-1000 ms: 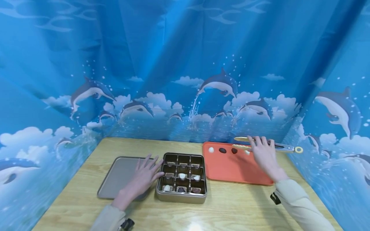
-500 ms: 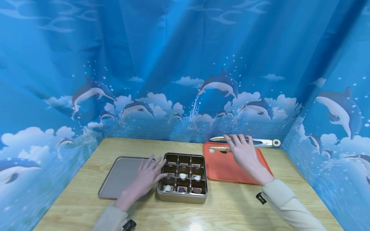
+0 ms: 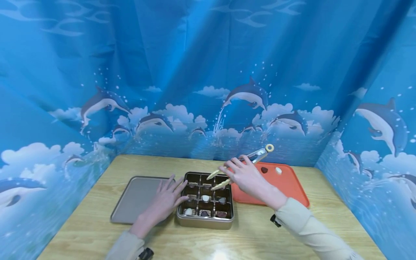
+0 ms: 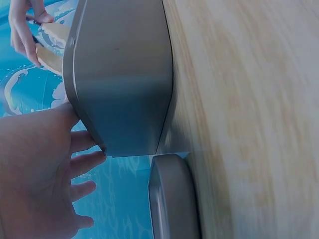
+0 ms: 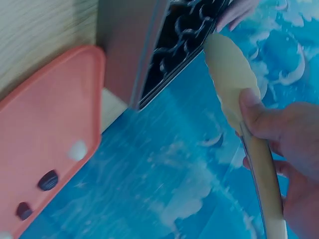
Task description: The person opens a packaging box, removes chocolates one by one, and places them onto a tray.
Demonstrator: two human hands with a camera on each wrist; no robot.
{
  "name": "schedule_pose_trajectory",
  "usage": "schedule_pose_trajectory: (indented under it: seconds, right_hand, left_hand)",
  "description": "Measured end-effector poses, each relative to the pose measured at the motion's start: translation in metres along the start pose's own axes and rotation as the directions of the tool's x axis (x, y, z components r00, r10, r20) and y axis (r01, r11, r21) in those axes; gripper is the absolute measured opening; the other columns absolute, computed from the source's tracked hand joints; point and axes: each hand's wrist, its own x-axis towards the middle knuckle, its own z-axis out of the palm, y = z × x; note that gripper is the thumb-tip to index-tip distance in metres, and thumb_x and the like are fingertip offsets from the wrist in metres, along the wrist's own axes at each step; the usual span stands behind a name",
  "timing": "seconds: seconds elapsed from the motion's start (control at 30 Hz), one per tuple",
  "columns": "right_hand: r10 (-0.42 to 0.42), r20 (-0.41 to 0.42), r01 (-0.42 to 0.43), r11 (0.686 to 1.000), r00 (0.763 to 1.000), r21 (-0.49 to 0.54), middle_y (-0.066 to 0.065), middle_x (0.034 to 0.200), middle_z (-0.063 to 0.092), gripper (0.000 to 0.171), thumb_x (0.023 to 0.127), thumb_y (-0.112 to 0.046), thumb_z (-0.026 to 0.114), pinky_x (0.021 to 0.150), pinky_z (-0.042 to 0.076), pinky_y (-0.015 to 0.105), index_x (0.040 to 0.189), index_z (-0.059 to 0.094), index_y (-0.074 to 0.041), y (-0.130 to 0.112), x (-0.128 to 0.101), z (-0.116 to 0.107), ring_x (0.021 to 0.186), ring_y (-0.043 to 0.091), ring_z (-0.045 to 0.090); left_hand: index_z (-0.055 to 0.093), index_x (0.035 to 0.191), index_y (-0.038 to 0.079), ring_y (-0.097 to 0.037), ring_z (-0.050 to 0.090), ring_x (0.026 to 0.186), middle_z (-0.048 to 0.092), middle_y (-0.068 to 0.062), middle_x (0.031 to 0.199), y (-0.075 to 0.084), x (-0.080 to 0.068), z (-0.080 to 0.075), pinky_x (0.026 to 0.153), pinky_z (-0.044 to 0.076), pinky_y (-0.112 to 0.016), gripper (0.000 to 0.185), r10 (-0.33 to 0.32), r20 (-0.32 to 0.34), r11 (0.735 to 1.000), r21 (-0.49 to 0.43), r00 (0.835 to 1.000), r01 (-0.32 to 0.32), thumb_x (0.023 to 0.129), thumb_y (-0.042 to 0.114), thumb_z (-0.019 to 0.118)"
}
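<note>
Head view: right hand (image 3: 247, 177) grips tongs (image 3: 238, 167) with curled fingers, tips parted and unloaded, poised over the back-right cells of the tin (image 3: 205, 221). Ring end of the tongs points toward 1 o'clock. Tin sits at desk (image 3: 260, 234) centre, divided into nine cells; several front and middle cells hold light and dark sweets, exact count unclear. Left hand (image 3: 164, 202) lies flat with fingers spread and relaxed, fingertips touching the tin's left wall at 9 o'clock, palm over the lid (image 3: 130, 198). Lid lies just beside the tin on its left. Orange tray (image 3: 289, 189) lies at 3 o'clock of the tin, touching or nearly touching it; a dark sweet (image 3: 264, 169) and a white sweet (image 3: 278, 170) rest near its far edge.

Left wrist view: fingers (image 4: 82, 164) straight against the tin's side wall; nothing gripped.

Right wrist view: thumb (image 5: 264, 119) presses on the tongs' upper arm; tray shows one white and two dark pieces.
</note>
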Motion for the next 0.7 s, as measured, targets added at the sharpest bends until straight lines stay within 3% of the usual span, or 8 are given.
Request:
schedule_pose_trajectory:
  seconds: [0.13,0.23,0.47,0.7]
  right_hand:
    - [-0.088,0.04,0.091,0.993,0.995,-0.074,-0.004,0.123,0.064,0.061,0.081,-0.041,0.083,0.098,0.047,0.043,0.137,0.063,-0.026,-0.012,0.014,-0.004,0.114,0.018,0.057]
    - [-0.131,0.078,0.141,0.981,0.988,-0.131,-0.007,0.122,0.064,0.054,0.086,-0.037,0.08,0.1,0.045,0.04,0.137,0.064,-0.029,-0.02,0.023,-0.006,0.112,0.016,0.057]
    - [-0.185,0.206,0.221,0.961,0.961,-0.165,-0.009,0.129,0.066,0.046,0.091,-0.029,0.077,0.111,0.041,0.039,0.135,0.066,-0.032,-0.04,0.043,-0.011,0.123,0.013,0.056]
    - [-0.209,0.271,0.283,0.919,0.94,-0.275,-0.014,0.131,0.065,0.043,0.091,-0.034,0.078,0.11,0.039,0.036,0.132,0.068,-0.033,-0.058,0.056,-0.013,0.123,0.011,0.054]
  left_hand:
    - [0.043,0.153,0.007,-0.043,0.018,0.152,0.035,-0.014,0.161,0.0,0.001,0.001,0.119,0.008,-0.07,0.062,-0.004,0.011,1.0,0.001,1.0,0.004,0.103,0.043,0.054]
    - [0.042,0.153,0.007,-0.043,0.017,0.152,0.034,-0.013,0.161,-0.001,0.001,0.001,0.119,0.007,-0.069,0.062,-0.003,0.02,1.0,-0.005,1.0,0.003,0.104,0.042,0.053]
    - [0.043,0.153,0.007,-0.043,0.018,0.152,0.035,-0.014,0.161,-0.001,0.001,0.001,0.119,0.007,-0.069,0.061,-0.005,0.012,1.0,-0.009,1.0,0.005,0.104,0.042,0.053]
    - [0.046,0.151,0.007,-0.044,0.019,0.151,0.036,-0.014,0.16,0.0,0.001,0.001,0.118,0.008,-0.071,0.06,-0.007,0.008,1.0,-0.014,1.0,0.007,0.104,0.042,0.053]
